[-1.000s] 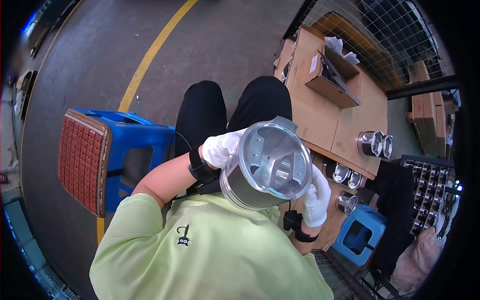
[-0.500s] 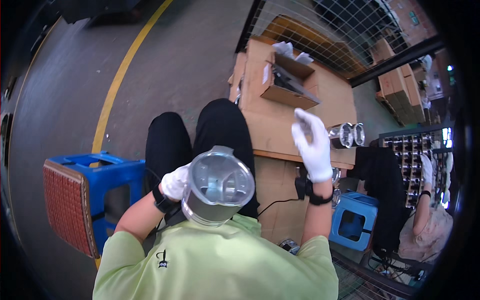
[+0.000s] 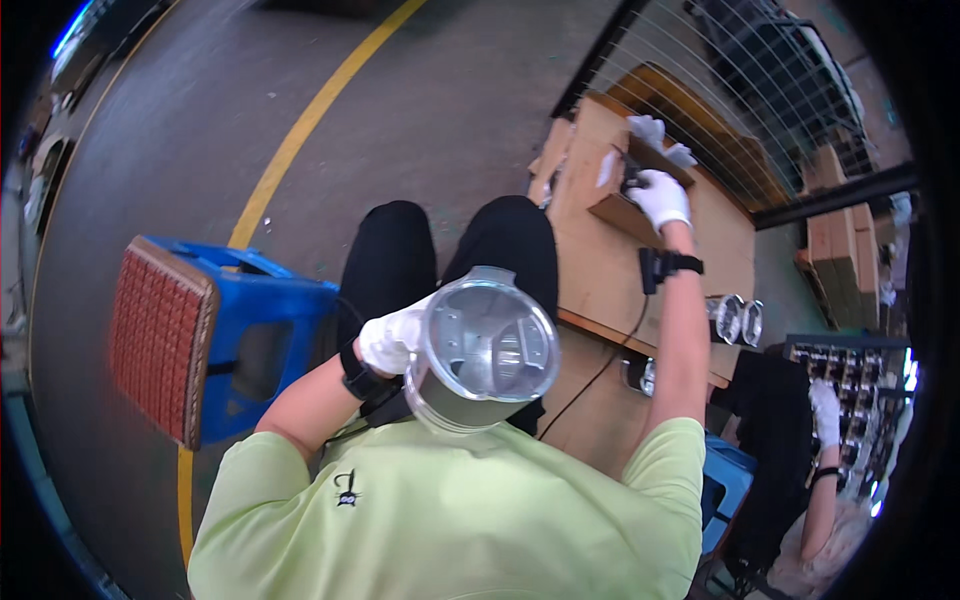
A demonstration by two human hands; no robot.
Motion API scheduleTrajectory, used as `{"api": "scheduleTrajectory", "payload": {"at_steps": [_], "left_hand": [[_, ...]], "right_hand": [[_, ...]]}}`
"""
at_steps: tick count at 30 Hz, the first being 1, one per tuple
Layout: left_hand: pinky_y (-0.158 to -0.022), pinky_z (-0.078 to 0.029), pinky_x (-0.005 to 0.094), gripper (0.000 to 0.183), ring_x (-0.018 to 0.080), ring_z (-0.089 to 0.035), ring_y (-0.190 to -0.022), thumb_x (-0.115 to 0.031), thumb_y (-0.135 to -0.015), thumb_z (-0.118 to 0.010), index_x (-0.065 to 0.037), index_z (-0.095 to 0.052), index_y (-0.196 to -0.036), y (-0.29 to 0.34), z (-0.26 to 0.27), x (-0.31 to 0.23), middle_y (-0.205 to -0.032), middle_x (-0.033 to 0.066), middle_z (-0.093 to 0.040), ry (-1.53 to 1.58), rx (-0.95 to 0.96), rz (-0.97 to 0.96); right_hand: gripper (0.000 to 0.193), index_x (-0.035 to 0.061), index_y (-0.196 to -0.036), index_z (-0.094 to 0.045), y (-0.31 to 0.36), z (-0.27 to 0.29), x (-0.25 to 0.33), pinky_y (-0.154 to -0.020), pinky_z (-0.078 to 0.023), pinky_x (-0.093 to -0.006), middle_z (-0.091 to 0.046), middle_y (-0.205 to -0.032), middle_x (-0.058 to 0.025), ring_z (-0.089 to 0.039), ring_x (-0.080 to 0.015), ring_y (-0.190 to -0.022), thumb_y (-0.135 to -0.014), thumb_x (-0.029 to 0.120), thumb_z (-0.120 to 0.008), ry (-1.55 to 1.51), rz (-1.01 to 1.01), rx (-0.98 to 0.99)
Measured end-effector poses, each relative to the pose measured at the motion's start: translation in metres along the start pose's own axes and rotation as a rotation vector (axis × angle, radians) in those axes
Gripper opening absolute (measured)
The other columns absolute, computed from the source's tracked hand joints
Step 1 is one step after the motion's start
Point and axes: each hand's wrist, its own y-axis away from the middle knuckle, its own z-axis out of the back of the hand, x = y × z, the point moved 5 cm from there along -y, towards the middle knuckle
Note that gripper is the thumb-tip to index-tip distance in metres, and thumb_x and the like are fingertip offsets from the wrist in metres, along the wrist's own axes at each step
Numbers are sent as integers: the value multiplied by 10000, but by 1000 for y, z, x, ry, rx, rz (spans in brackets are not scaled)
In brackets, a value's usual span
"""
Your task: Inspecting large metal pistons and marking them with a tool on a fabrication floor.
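In a white glove, my left hand (image 3: 392,340) is closed on the side of a shiny metal piston (image 3: 485,345). The piston is held in front of my green shirt, its hollow end facing up. My right hand (image 3: 660,198), also gloved, reaches far to the right, into a small cardboard box (image 3: 616,212). Its fingers are bent down over dark parts in the box. The fingertips are partly hidden, and what they grip I cannot make out.
The box stands on a cardboard-covered table (image 3: 580,275). More pistons (image 3: 728,318) stand at its right edge. Behind is a wire mesh fence (image 3: 690,90). To my left is a blue stool (image 3: 250,350) with a red woven seat. A co-worker's gloved hand (image 3: 825,410) is by a piston rack.
My right hand has moved forward from above the table into the cardboard box, its fingers now bent. My left hand still holds the piston. The whole view has shifted.
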Motion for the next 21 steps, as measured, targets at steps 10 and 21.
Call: {"api": "scheduleTrajectory", "payload": {"at_steps": [10,21], "left_hand": [[-1105,-341,575,620,316,-551,-1209,-437,-924,-591,-37,-457,-1378,-40,-9,-11,-1259,207,-574,-31,323,-167],[-684,-359,322,415,154,-413,-714,-391,-951,-542,-80,-524,-1226,-51,-38,-25,-904,12,-546,128,-354,-290]], "right_hand": [[229,51,-882,-570,233,80,126,-493,-419,-246,-578,-664,-89,-539,-168,-530,-937,270,-606,-1657,283,-294],[146,124,-754,-603,273,22,209,-557,-405,-360,-539,-746,-72,-521,-253,-603,-678,87,-721,-1063,515,-17]]}}
